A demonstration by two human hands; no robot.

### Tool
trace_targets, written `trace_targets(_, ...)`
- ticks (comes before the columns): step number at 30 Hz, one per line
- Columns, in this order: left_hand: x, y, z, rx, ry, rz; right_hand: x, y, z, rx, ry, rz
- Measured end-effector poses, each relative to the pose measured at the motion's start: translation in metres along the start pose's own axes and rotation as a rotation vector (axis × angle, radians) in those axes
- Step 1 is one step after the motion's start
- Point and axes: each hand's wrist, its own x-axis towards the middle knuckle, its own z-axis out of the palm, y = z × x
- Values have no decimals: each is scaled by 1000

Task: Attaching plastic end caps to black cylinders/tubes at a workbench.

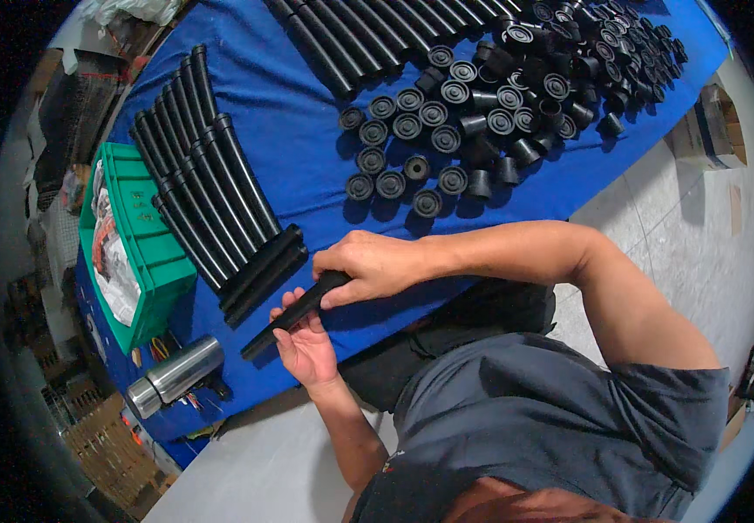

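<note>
A black tube (pixel 288 324) slants across both my hands near the front edge of the blue-covered table. My left hand (pixel 312 353) is under it, palm up, with the fingers curled around its middle. From above, my right hand (pixel 373 266) grips the upper right end, its thumb pressed on the black end piece; my fingers hide whether that is a separate cap. Just beyond my hands lie black tubes (pixel 259 277) side by side. Behind them, several long black tubes with wider ends (pixel 211 183) lie in rows.
Many black round caps (pixel 445 138) spread over the right half of the blue cloth (pixel 298 131). More black tubes (pixel 386 35) lie at the far edge. At left stand a green crate (pixel 146 253) with white plastic inside and a steel flask (pixel 176 376) lying down.
</note>
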Motion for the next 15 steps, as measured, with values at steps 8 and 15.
trace_targets(8,0,1,-2,-10,8,-3,1,-2,-3,-5,8,-2)
trace_targets(15,-1,1,-3,2,28,3,1,2,4,-56,148,-167)
